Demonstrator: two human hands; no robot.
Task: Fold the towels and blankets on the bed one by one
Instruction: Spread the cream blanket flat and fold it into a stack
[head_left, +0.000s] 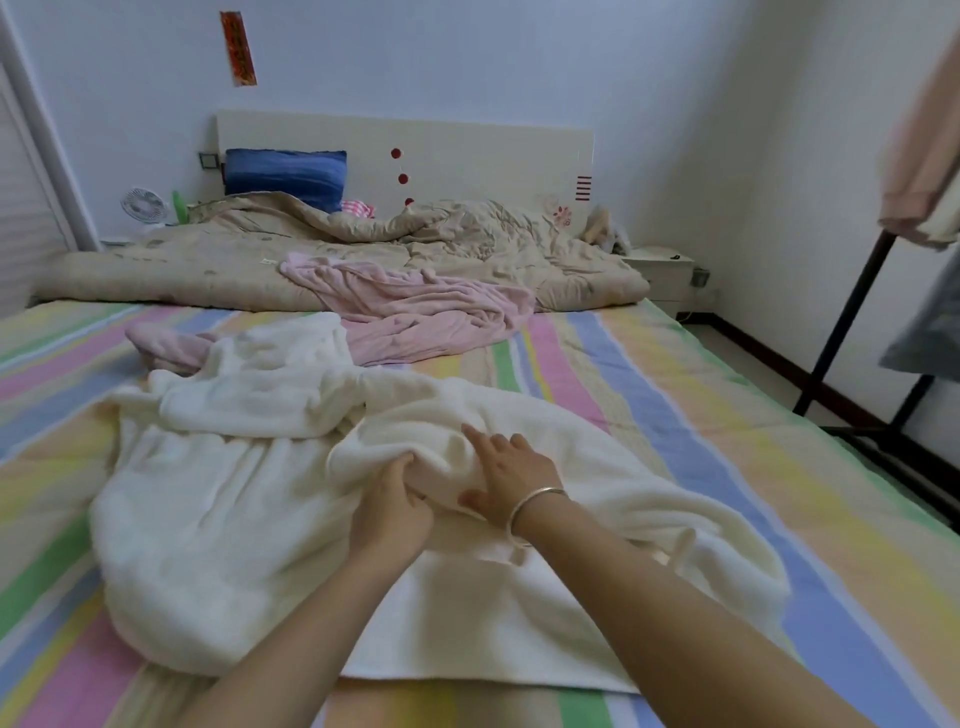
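At the far left, a small white fan (143, 205) and a green bottle (179, 206) stand beside the head of the bed (52, 374), which is covered in a pastel striped sheet. A blue pillow (285, 176) leans against the pale headboard (467, 150), and above it a red paper strip (238, 49) hangs on the wall. A beige quilt (223, 270) lies rumpled across the top of the bed.

A large cream-white blanket (218, 509) sprawls over the near half of the bed, bunched in loose folds, with its near edge lying flat (the only smooth part of it). Behind it and touching its far end, a pink blanket (415, 312) lies crumpled, partly overlapping the quilt.

Both hands work at the middle of the white blanket. The left hand (389, 514) has its fingers curled around a raised fold of the cloth and grips it. Just beside it, the right hand (511, 480) lies on the same fold with its fingers straight and spread, pressing on the fabric and grasping nothing. A thin metal bracelet (530, 506) circles the right wrist.

Further right, a white nightstand (662, 270) sits in the corner beside the bed. At the right edge, a dark clothes rack (852, 322) stands on the floor with garments (924, 182) hanging from it, too blurred to make out.
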